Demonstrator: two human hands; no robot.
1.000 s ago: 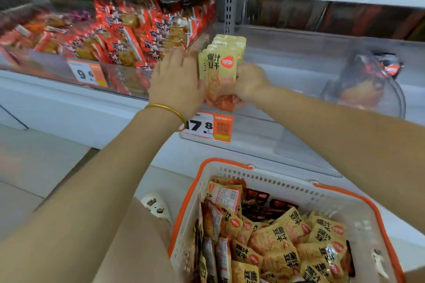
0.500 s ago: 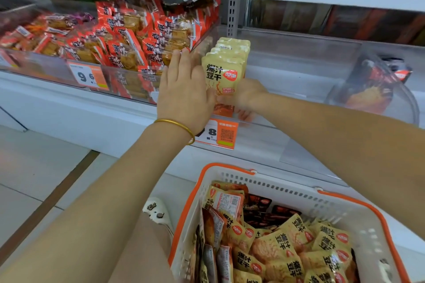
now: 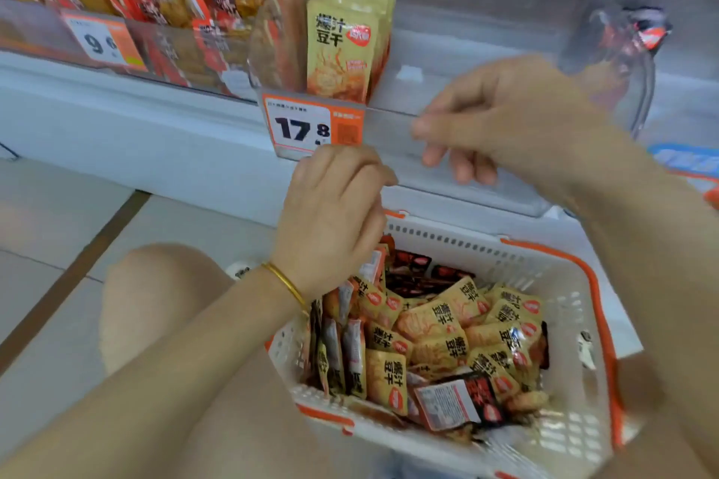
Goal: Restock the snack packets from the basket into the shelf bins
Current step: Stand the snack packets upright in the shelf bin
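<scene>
A row of yellow snack packets [image 3: 342, 47] stands upright at the left end of a clear shelf bin [image 3: 447, 136], above the 17.8 price tag [image 3: 311, 126]. A white basket with orange trim [image 3: 576, 307] sits below, filled with several yellow packets [image 3: 439, 327] and a few dark ones [image 3: 459, 397]. My left hand [image 3: 330, 214], with a gold bangle at the wrist, hovers over the basket's far left edge with loosely curled fingers, holding nothing. My right hand [image 3: 502, 117] hangs in front of the bin's clear front wall, fingers relaxed and empty.
A neighbouring bin [image 3: 70, 35] on the left holds red-orange packets behind a 9.6 tag. One red packet [image 3: 638, 35] lies at the bin's far right. My knee [image 3: 163, 284] is left of the basket, over a tiled floor [image 3: 58, 229].
Both hands have let go of the yellow packets, which now stand in the bin, and have drawn back down towards the basket. The camera has tilted down.
</scene>
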